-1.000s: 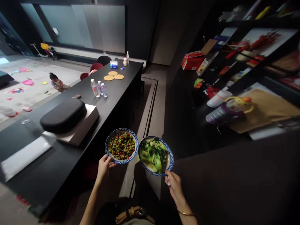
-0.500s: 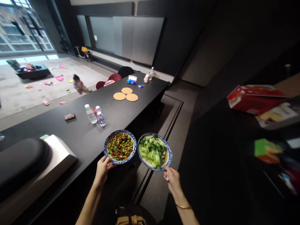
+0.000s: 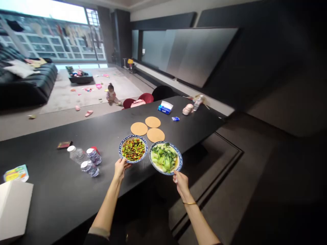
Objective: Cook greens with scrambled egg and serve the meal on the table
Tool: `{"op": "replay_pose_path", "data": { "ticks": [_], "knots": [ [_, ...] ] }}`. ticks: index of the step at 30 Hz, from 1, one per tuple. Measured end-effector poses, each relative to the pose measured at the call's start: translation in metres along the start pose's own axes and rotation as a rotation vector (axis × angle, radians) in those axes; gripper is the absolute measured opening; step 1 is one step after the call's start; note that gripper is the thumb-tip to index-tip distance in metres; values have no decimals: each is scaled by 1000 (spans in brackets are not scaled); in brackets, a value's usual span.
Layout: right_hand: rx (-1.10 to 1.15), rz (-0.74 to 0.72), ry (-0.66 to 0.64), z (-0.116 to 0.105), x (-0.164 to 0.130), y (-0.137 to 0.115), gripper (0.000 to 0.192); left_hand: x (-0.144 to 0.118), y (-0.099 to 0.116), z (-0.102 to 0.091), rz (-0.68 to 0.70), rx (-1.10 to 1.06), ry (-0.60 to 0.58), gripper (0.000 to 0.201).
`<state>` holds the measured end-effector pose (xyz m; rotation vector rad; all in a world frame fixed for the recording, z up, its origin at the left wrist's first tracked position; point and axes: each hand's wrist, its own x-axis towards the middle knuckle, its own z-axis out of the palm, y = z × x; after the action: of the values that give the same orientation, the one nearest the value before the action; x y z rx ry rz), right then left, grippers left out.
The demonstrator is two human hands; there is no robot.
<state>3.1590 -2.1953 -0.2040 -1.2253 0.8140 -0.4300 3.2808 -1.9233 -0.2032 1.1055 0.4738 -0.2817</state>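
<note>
My left hand (image 3: 122, 168) grips the near edge of a blue-and-white plate (image 3: 120, 148) heaped with chopped green and red vegetables (image 3: 133, 149). In my right hand (image 3: 181, 181) is a second blue-rimmed plate (image 3: 180, 159), bearing cooked leafy greens (image 3: 165, 157); the hand pinches its lower right edge. Both plates are held over the near side of the black table (image 3: 112, 190), close together with a narrow gap. Just beyond them lie three round tan mats (image 3: 155, 135), side by side on the tabletop. Fingers beneath both plates are partly hidden.
Several clear bottles (image 3: 90, 168) stand left on the table, near a small dark box (image 3: 64, 145). Farther back are a blue tissue box (image 3: 165, 107), a blue packet (image 3: 175, 119) and a pink object (image 3: 188, 109). Red chairs (image 3: 146, 98) line the far side. A child (image 3: 111, 94) sits on the floor.
I have moved forward along the table and my view has swung left. Both plates have come from beside the table edge to over it, nearer the mats. Each hand keeps its plate.
</note>
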Motion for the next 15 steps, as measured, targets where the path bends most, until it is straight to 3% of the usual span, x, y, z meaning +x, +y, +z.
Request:
{"op": "replay_pose_path", "data": {
  "ticks": [8, 11, 15],
  "knots": [
    [-106, 61, -220, 66, 237, -37, 35, 143, -19, 120, 27, -95, 235, 12],
    [-124, 87, -277, 99, 305, -44, 35, 178, -20, 150, 20, -103, 312, 13],
    [-147, 122, -340, 139, 371, -40, 35, 207, -24, 173, 17, -101, 388, 20]
  ]
}}
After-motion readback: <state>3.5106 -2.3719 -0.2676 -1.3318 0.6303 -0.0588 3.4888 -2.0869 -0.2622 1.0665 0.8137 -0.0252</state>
